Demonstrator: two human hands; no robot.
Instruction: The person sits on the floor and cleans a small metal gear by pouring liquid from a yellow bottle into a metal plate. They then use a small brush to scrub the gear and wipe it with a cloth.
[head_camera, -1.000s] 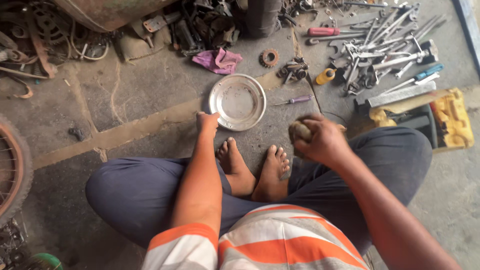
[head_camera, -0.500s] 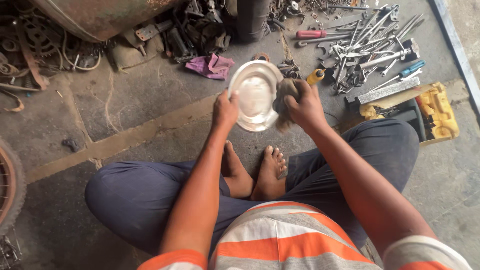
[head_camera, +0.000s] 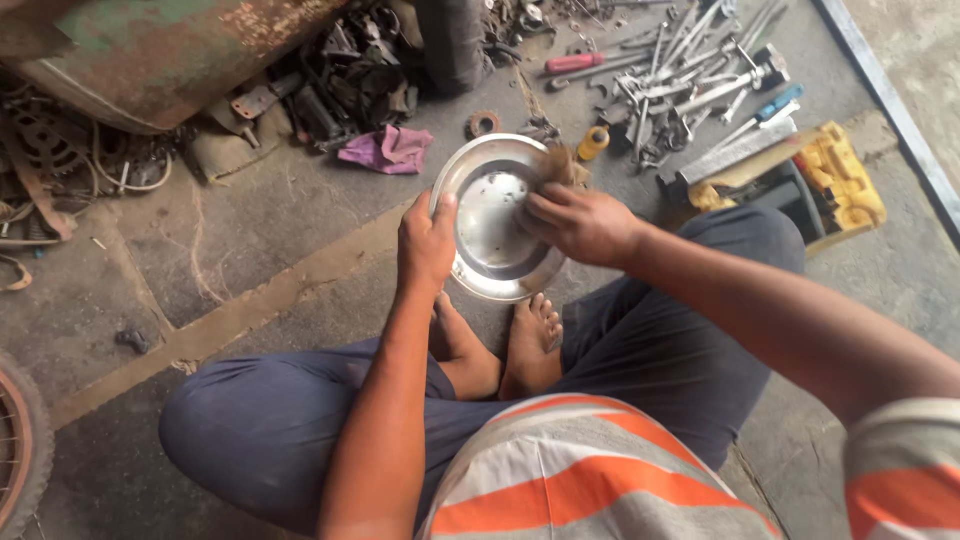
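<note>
1. You sit cross-legged on the concrete floor (head_camera: 250, 260), your bare feet (head_camera: 500, 350) tucked together in front of you.
2. Your left hand (head_camera: 427, 240) is clamped on the left rim of a round metal dish (head_camera: 490, 225), thumb on the inner face and fingers behind, holding it tilted up off the floor above your feet.
3. Your right hand (head_camera: 580, 222) is closed around a brownish scrubbing wad (head_camera: 560, 165), pressing it against the upper right part of the dish's rim.
4. The two hands are close together, one on each side of the dish, not touching each other.
5. The inside of the dish is shiny, with some dark specks near its middle.
6. Beyond the dish, toward the far edge of the floor, a purple rag (head_camera: 385, 150) lies crumpled, and a small rusty toothed ring (head_camera: 485, 123) sits just to its right.
7. Toward the far right corner lies a heap of wrenches and other hand tools (head_camera: 690, 75), with a red-handled screwdriver (head_camera: 575, 62) at its left side and a small yellow bottle (head_camera: 593, 143) near the dish.
8. A yellow and black tool case (head_camera: 835, 180) lies open at the right, beside your right knee.
9. A rusty metal tank (head_camera: 160, 50) fills the far left corner, with dark engine parts (head_camera: 350, 80) piled beside it.
10. Part of a wheel (head_camera: 15, 450) shows at the near left edge.
</note>
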